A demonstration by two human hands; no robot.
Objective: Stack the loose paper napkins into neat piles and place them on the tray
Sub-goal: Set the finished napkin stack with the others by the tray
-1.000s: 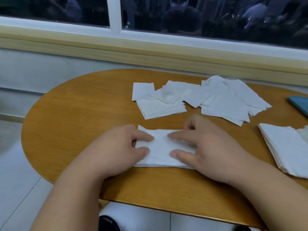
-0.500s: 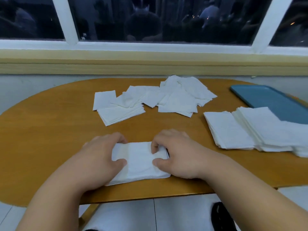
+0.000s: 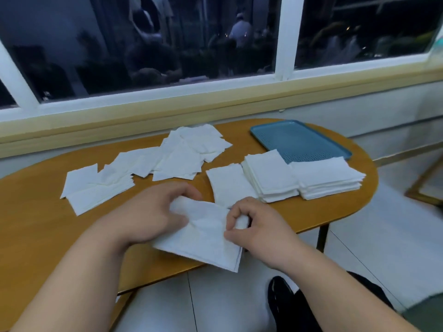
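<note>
White napkin stack (image 3: pixel 206 233), previously lying flat, is now rising off the tabletop (image 3: pixel 43 224) near its front edge; left hand (image 3: pixel 148 216) and right hand (image 3: pixel 259 226) are gripping its ends, probably carrying it toward the blue tray (image 3: pixel 299 140).

The desk (image 3: pixel 48 224) is a wooden oval with rounded ends and a dark leg (image 3: pixel 321 238) under its right end. Toward the far right lies a blue tray (image 3: pixel 299 142), bare on its dotted surface. Just beside its near rim stand two thick napkin stacks (image 3: pixel 328 176), side by side, with a thinner stack (image 3: pixel 227 183) touching them on the left. Loose napkins (image 3: pixel 182 154) lie overlapping across the far middle, and a rough small pile (image 3: pixel 100 190) sits at the left. At the near edge a napkin bundle (image 3: pixel 206 236), gripped by the left hand (image 3: pixel 153 212) and right hand (image 3: pixel 259 228), juts past the rim.
</note>
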